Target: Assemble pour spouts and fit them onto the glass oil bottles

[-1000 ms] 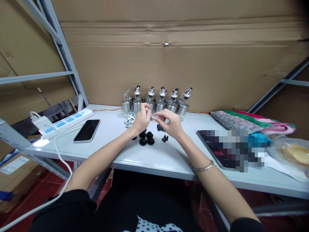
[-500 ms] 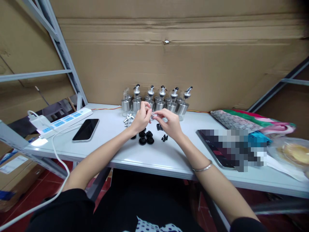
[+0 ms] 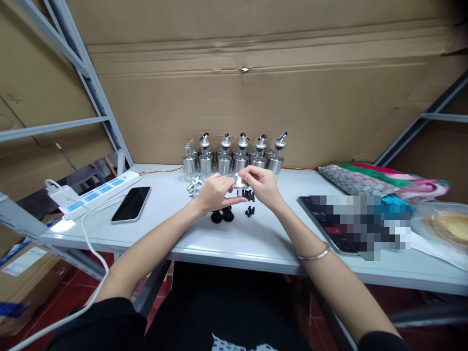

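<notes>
- Our left hand [image 3: 214, 191] and right hand [image 3: 262, 185] pinch one small metal spout [image 3: 239, 182] together, above the white table [image 3: 256, 234]; a loose pinch could drop it
- It might scatter the black stoppers [image 3: 223, 214] beneath

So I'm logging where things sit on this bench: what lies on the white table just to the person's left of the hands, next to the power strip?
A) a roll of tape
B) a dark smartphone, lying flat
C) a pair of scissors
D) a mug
B: a dark smartphone lies flat on the white table, between the power strip and the left hand.
</notes>
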The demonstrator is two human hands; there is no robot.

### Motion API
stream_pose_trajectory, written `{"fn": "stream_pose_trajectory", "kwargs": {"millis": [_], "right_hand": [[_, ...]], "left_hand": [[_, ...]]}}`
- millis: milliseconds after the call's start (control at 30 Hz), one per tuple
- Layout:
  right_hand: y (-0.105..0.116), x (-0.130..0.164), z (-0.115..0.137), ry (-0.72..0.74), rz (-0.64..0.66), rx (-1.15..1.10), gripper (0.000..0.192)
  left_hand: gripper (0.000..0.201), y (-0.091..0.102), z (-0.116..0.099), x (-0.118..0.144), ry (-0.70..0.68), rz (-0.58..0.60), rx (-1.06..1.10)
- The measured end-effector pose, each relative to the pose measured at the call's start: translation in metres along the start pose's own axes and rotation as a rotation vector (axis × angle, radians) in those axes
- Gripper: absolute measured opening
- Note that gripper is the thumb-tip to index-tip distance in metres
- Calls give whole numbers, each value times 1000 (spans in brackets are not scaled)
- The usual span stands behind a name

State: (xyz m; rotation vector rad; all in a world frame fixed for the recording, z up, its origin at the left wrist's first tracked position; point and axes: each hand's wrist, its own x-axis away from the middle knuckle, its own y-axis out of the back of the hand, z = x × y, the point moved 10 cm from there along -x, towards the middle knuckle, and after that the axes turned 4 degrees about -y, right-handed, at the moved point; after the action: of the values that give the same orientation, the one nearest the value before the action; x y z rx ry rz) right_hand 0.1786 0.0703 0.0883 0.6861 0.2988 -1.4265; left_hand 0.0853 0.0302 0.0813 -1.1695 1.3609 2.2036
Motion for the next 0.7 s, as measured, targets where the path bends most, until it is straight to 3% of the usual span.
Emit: {"fn": "stream_pose_trajectory", "kwargs": {"millis": [367,600,700], "right_hand": [[-9,1,0,-73,101,-47,42],[-8,-2,-2,-89,141,-83,56],[-9,-3,-18,-156,250,35,62]], "left_hand": [[63,1,5,0,81,-11,79],[55,3,-3,-2,-7,-37,67],[54,6,-8,-2,-61,-59,44]]}}
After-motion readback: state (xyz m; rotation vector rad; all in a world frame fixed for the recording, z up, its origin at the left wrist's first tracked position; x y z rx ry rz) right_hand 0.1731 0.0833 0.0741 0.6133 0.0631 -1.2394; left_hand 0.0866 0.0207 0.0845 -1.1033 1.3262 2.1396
